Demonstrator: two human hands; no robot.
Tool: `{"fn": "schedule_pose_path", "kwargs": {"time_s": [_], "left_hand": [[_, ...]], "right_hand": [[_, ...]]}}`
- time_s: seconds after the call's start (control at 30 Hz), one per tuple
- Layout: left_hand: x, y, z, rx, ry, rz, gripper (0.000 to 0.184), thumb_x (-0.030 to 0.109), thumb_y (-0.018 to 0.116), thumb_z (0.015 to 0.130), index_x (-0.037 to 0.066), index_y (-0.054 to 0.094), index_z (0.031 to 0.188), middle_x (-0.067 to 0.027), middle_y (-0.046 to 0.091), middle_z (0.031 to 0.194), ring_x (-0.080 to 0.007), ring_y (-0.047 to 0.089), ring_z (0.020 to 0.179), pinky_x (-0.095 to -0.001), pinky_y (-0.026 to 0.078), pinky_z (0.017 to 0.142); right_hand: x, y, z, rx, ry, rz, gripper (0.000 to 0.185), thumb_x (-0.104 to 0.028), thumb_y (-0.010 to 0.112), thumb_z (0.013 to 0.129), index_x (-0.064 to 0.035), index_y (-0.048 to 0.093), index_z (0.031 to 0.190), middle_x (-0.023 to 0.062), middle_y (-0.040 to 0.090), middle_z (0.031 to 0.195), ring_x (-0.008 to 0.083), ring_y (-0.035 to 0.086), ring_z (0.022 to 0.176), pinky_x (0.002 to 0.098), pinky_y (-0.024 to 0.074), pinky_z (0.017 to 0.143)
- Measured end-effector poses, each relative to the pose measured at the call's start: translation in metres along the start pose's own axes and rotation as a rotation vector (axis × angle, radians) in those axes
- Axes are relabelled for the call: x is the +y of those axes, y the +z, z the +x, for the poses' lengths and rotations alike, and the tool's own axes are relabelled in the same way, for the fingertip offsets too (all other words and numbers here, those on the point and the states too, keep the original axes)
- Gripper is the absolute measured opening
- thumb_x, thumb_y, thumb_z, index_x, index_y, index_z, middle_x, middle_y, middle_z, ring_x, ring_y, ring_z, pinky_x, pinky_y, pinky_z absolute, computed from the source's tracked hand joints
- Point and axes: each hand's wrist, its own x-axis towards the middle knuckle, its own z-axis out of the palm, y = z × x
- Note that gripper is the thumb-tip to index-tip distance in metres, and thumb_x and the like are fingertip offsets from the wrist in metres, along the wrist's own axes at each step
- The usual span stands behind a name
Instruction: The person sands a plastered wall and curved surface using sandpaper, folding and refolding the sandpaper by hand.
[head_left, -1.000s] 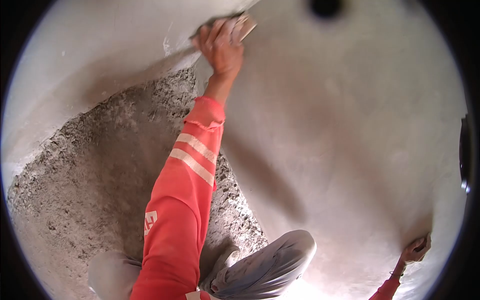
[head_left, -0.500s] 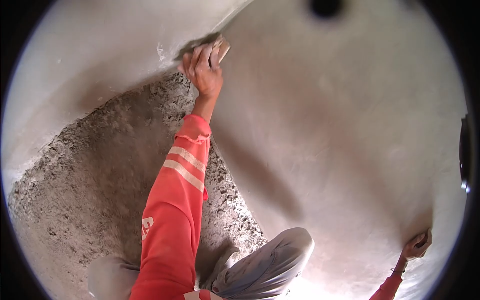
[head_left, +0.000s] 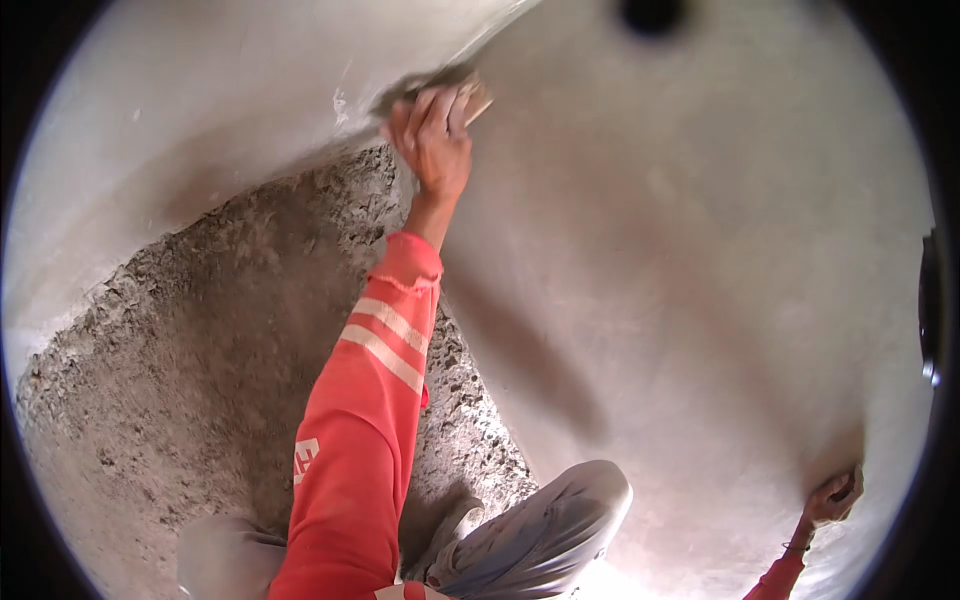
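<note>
My left hand [head_left: 432,140], at the end of a red sleeve with two pale stripes, reaches up to the corner where two smooth plastered surfaces meet. Its fingers are closed over a small wooden block [head_left: 478,103], whose pale edge sticks out on the right and which lies against the plaster. My right hand [head_left: 832,498], low at the far right, rests by the smooth wall [head_left: 680,260] with its fingers curled in. A dark patch shows between those fingers; what they hold, if anything, cannot be made out.
Below the left hand lies rough, crumbly grey ground [head_left: 200,340], bordered by the upper plastered surface [head_left: 230,80] and the wall. My bent knee [head_left: 590,490] in grey trousers is close to the wall at the bottom. A dark object [head_left: 930,310] stands at the right edge.
My left hand and the block appear a little farther right, but the mark on the upper plaster has shifted right too, so the view has turned slightly. My right hand has barely moved.
</note>
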Motion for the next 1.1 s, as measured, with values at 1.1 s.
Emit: {"fn": "schedule_pose_path", "kwargs": {"time_s": [1.1], "left_hand": [[0.068, 0.022, 0.041, 0.029, 0.068, -0.131, 0.01, 0.011, 0.074, 0.086, 0.017, 0.073, 0.094, 0.0048, 0.069, 0.099, -0.0298, 0.055, 0.095, -0.0503, 0.036, 0.086]], "right_hand": [[-0.006, -0.002, -0.001, 0.004, -0.004, 0.011, 0.03, -0.02, 0.056, 0.107, 0.0017, 0.066, 0.125, 0.0188, 0.073, 0.117, 0.0323, 0.073, 0.1, 0.0385, 0.0575, 0.086]]}}
